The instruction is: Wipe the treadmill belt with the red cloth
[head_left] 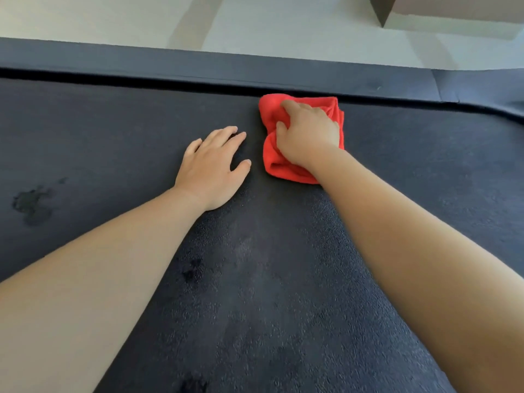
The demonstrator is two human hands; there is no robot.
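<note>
My right hand [307, 134] presses the bunched red cloth [279, 168] onto the treadmill belt [255, 279], fingers curled into its folds, up at about 12 o'clock of the belt, with the cloth's far edge just beside the dark gap before the side rail [198, 66]. My left hand [212, 168] lies flat on the belt at the cloth's 9 o'clock, fingers straight, holding nothing. Dark blotches [31, 204] mark the belt well off toward 9 o'clock.
</note>
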